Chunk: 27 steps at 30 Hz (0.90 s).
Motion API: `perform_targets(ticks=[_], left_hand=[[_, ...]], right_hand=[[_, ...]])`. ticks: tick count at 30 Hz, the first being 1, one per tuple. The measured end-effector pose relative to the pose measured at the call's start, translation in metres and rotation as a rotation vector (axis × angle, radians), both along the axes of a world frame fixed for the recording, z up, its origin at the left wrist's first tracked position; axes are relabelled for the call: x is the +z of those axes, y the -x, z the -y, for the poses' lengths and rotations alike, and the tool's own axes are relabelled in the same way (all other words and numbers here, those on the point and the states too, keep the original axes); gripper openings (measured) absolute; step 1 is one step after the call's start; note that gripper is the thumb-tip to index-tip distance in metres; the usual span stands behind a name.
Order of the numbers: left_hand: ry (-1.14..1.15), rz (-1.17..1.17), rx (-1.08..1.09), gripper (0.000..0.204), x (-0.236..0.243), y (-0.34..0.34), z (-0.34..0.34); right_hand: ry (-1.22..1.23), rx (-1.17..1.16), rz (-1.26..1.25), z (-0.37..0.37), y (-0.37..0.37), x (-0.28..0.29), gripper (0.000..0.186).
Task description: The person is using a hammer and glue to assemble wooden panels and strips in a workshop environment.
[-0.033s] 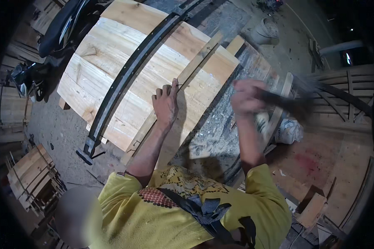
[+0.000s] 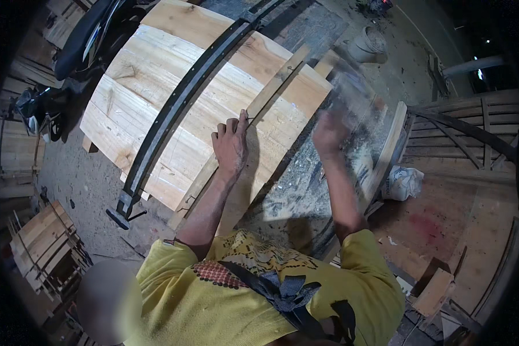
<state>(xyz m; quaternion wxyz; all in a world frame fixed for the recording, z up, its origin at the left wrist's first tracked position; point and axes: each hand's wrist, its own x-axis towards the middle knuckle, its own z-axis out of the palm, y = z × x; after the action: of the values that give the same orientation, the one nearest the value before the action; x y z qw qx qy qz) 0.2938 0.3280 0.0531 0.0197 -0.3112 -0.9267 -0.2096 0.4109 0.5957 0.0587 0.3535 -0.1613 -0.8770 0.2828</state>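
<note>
Narrow pale wooden strip (image 2: 254, 118) lies diagonally on the wide pale plank panel (image 2: 155, 92), close to its right edge. Left hand (image 2: 230, 144) pressed flat on the strip, fingers extended, not clenched. Right hand (image 2: 328, 135) raised past the panel edge over sawdust-covered bench (image 2: 305, 184), motion-blurred; grip can't tell. Long black metal bar clamp (image 2: 179, 104) crosses the panel, well left.

The left hand (image 2: 230, 145) lies flat, fingers extended forward; the right hand (image 2: 328, 134) is raised, motion-blurred.
</note>
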Motion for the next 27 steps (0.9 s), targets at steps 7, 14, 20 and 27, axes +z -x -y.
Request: perform_targets(ticks=[7, 14, 20, 27], left_hand=[[0.057, -0.032, 0.048, 0.065, 0.000, 0.002, 0.002], [0.002, -0.039, 0.028, 0.066, -0.005, -0.011, 0.007], [0.007, -0.067, 0.053, 0.064, -0.004, -0.011, 0.010], [0.065, -0.053, 0.042, 0.065, -0.005, -0.002, 0.006]], right_hand=[[0.075, -0.078, 0.164, 0.046, 0.043, 0.132, 0.061], [-0.307, -0.123, 0.300, 0.007, 0.015, -0.006, 0.034], [0.299, -0.160, 0.043, 0.061, 0.031, 0.145, 0.057], [0.005, 0.009, 0.679, 0.029, 0.025, 0.024, 0.057]])
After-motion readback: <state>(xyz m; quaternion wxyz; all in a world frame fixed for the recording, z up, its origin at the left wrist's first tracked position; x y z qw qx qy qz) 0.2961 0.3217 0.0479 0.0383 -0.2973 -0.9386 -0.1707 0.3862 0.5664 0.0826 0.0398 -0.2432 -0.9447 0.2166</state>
